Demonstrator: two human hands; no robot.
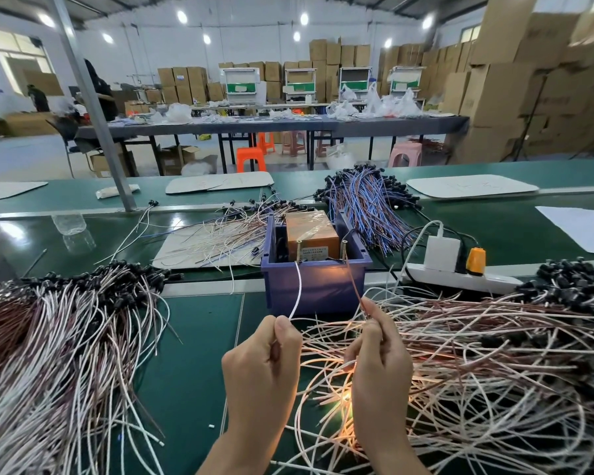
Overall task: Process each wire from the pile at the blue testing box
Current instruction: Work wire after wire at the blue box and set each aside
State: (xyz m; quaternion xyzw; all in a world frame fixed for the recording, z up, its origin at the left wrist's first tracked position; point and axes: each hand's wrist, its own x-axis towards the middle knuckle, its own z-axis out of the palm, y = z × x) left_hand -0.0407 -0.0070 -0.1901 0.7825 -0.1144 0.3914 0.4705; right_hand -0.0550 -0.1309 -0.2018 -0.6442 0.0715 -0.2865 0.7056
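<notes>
A white lead (298, 289) is pinched in the left hand (261, 365) and a brown lead (354, 286) in the right hand (378, 358). Both tips are held, seemingly, against the box (316, 289) screws (299, 250). Testing is underway; next, the wire must be set aside and another drawn from the pile (494, 354).

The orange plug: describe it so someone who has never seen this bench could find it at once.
Start at the blue testing box in the middle of the green bench; a white power strip lies just to its right. On that strip, right of a white charger block, stands the orange plug. It is the only orange thing there.
</notes>
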